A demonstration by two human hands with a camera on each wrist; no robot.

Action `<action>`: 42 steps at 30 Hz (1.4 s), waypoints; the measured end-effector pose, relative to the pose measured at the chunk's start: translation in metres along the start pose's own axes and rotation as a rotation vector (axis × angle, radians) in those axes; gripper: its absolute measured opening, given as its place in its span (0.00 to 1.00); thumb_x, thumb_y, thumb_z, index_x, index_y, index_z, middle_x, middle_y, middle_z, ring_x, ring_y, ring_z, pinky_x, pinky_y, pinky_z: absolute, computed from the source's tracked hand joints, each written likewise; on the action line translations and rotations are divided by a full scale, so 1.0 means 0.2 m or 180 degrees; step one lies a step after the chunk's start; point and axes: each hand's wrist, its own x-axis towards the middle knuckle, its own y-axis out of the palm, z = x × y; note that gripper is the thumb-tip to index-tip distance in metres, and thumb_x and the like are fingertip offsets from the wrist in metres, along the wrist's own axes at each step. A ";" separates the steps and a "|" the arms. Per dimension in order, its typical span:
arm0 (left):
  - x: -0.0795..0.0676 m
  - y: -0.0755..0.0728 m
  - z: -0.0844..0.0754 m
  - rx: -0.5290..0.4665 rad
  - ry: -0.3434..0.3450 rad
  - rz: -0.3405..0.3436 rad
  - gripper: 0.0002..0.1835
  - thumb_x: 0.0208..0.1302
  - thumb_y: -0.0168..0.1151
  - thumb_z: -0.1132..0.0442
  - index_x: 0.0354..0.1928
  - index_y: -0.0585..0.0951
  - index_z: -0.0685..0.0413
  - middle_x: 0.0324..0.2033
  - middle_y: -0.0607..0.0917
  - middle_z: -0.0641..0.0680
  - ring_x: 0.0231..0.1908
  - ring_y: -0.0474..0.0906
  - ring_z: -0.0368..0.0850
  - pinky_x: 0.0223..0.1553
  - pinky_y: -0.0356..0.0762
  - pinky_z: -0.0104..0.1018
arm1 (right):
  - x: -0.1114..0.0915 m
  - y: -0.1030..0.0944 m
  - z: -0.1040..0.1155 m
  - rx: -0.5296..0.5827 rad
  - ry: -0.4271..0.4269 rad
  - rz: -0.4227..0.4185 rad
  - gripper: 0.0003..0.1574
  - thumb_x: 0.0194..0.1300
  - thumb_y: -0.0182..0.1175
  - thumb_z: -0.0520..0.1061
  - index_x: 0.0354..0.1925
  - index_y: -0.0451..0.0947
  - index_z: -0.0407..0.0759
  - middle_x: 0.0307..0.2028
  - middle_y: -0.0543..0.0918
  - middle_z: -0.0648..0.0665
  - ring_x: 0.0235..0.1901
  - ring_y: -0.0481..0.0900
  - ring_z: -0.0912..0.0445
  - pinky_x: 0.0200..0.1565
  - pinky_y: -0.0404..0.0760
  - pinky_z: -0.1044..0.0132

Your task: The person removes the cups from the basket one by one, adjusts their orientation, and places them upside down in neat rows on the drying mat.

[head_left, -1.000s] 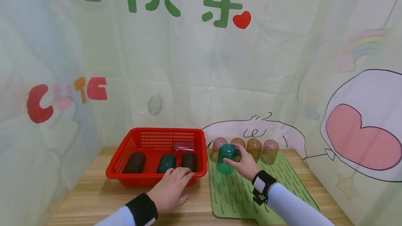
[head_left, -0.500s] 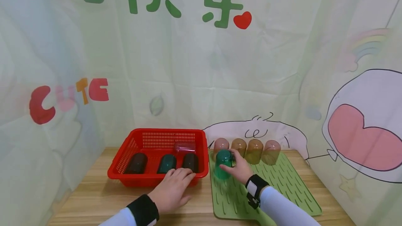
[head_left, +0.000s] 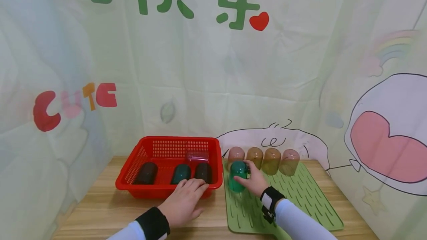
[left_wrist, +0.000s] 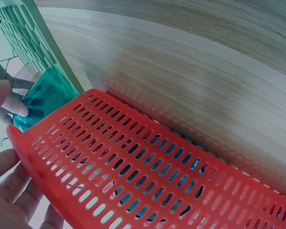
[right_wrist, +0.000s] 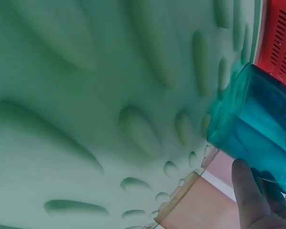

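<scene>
A teal see-through cup (head_left: 237,177) stands upside down at the left side of the green ribbed mat (head_left: 307,205). My right hand (head_left: 257,182) holds it, thumb at the front and fingers on the far right side. In the right wrist view the teal cup (right_wrist: 257,124) has its rim against the mat, with fingertips (right_wrist: 242,174) on its base end. My left hand (head_left: 183,201) rests on the front rim of the red basket (head_left: 143,187), its fingers laid over the edge near the right corner.
Behind the teal cup, a pink cup (head_left: 235,153), two amber cups (head_left: 271,161) and another pink cup (head_left: 289,161) stand inverted in a row. Inside the basket lie two dark cups (head_left: 146,173), a dark teal cup (head_left: 181,174) and a clear pink cup (head_left: 197,156). A printed curtain hangs behind.
My right hand has lowered the teal cup, shifting it slightly left and toward me onto the mat. The left hand has stayed on the basket rim.
</scene>
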 end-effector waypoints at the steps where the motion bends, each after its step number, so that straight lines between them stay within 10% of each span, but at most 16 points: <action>1: 0.00 0.00 0.00 0.0000 0.0001 0.0000 0.40 0.58 0.74 0.43 0.71 0.72 0.44 0.67 0.75 0.48 0.65 0.71 0.51 0.70 0.67 0.59 | 0.00 0.00 0.00 -0.0007 0.0002 0.0000 0.50 0.62 0.72 0.57 0.72 0.61 0.41 0.64 0.76 0.32 0.61 0.78 0.37 0.60 0.78 0.37; 27: 0.00 0.01 -0.01 0.0048 0.0023 -0.0025 0.40 0.58 0.73 0.43 0.71 0.72 0.45 0.67 0.75 0.49 0.64 0.71 0.52 0.70 0.66 0.60 | -0.04 -0.02 0.00 -0.0067 -0.0134 -0.0014 0.51 0.62 0.73 0.54 0.73 0.59 0.40 0.66 0.75 0.31 0.62 0.77 0.37 0.60 0.78 0.38; 42: 0.00 0.01 0.00 0.0077 0.0039 -0.0068 0.40 0.58 0.73 0.43 0.72 0.71 0.45 0.67 0.75 0.49 0.65 0.70 0.52 0.70 0.66 0.59 | -0.25 -0.28 -0.01 0.0142 -0.0120 0.0181 0.46 0.64 0.72 0.49 0.72 0.63 0.39 0.60 0.79 0.37 0.60 0.78 0.40 0.60 0.80 0.44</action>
